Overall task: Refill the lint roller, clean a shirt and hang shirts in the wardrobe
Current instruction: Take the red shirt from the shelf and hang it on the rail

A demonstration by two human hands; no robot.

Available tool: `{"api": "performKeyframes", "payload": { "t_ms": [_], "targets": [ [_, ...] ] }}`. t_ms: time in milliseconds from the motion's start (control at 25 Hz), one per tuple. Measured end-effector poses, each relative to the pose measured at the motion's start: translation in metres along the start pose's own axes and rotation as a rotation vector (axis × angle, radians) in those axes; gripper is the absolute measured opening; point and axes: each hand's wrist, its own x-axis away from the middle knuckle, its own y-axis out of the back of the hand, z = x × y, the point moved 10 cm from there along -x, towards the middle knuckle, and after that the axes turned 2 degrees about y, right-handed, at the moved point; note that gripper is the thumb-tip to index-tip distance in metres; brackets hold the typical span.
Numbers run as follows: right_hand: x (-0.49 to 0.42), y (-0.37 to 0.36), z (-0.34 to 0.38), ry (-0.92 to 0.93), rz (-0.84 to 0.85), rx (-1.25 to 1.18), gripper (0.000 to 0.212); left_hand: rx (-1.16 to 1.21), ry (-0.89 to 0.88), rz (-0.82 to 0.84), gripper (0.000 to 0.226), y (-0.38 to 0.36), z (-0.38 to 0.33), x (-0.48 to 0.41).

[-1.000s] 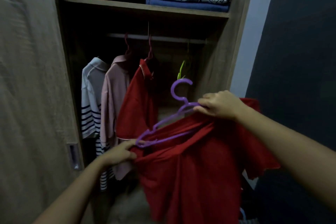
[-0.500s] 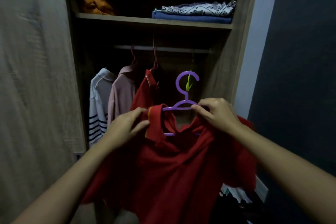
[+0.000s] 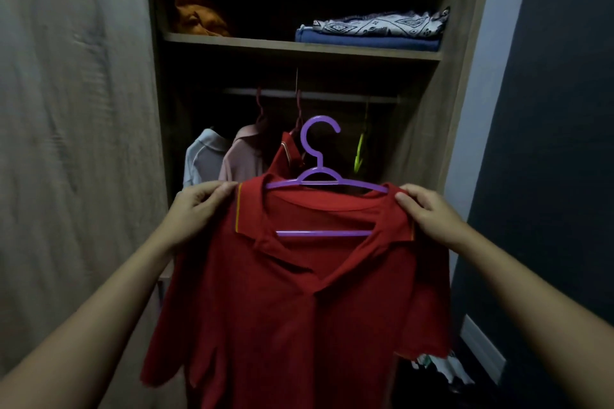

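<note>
At the far left stands the tall wood-grain panel of the wardrobe (image 3: 66, 143), with the open compartment just beside it. On the upper wooden shelf (image 3: 252, 42) a crumpled orange garment (image 3: 196, 13) lies at the left end. Below the shelf, a white collared shirt (image 3: 202, 159) and a pale pink shirt (image 3: 242, 163) hang side by side from the metal rail (image 3: 335, 97). In front of them the person's left hand (image 3: 196, 209) is raised, its thumb and curled fingers pinching the left shoulder of a red polo shirt with a thin yellow collar stripe (image 3: 299, 309). This shirt is held up in front of the open wardrobe, apart from the rail, spread between both hands with its front facing the camera and its body hanging down loosely. It is draped on a purple plastic hanger (image 3: 324, 233), whose arms run inside the shoulders, whose lower bar shows through the open neck and whose hook stands upright above the collar. Behind the hook hangs a second red shirt (image 3: 285, 156), and to the right of it a yellow-green hanger (image 3: 360, 153) hangs from the rail. Higher up, at the shelf's right end, a folded black-and-white patterned cloth (image 3: 382, 23) lies on a folded blue cloth (image 3: 365, 42). The right hand (image 3: 428, 212) pinches the shirt's right shoulder in the same way, thumb in front and fingers curled behind the fabric. At the far right is a dark blue wall (image 3: 548, 143).
</note>
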Motion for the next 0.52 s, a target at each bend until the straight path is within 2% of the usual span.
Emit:
{"api": "performKeyframes", "payload": {
  "t_ms": [40, 120, 200, 280, 320, 360, 440, 520],
  "targets": [
    [-0.001, 0.002, -0.001, -0.011, -0.023, -0.049, 0.018, -0.039, 0.003, 0.05, 0.019, 0.002, 0.002, -0.002],
    [-0.003, 0.0, 0.003, -0.022, -0.026, -0.088, 0.016, -0.19, -0.043, 0.154, 0.044, 0.002, -0.003, 0.002],
    [-0.006, 0.0, 0.002, -0.043, -0.052, 0.173, 0.011, -0.259, -0.113, 0.151, 0.053, 0.007, -0.013, 0.009],
    [-0.011, -0.013, 0.02, -0.022, -0.032, 0.47, 0.034, -0.266, -0.108, 0.055, 0.049, 0.012, -0.021, 0.017],
    [-0.013, -0.03, 0.034, 0.012, 0.022, 0.429, 0.041, -0.31, -0.104, 0.006, 0.047, 0.011, -0.026, 0.021],
    [-0.013, -0.053, 0.045, 0.013, 0.11, 0.275, 0.044, -0.382, -0.103, -0.031, 0.047, 0.005, -0.032, 0.025],
    [-0.01, -0.104, 0.06, -0.146, 0.294, -0.095, 0.045, -0.513, -0.135, -0.087, 0.052, -0.014, -0.052, 0.031],
    [-0.012, -0.136, 0.064, -0.322, 0.314, -0.408, 0.032, -0.627, -0.14, -0.141, 0.046, -0.037, -0.065, 0.034]
  ]
}}
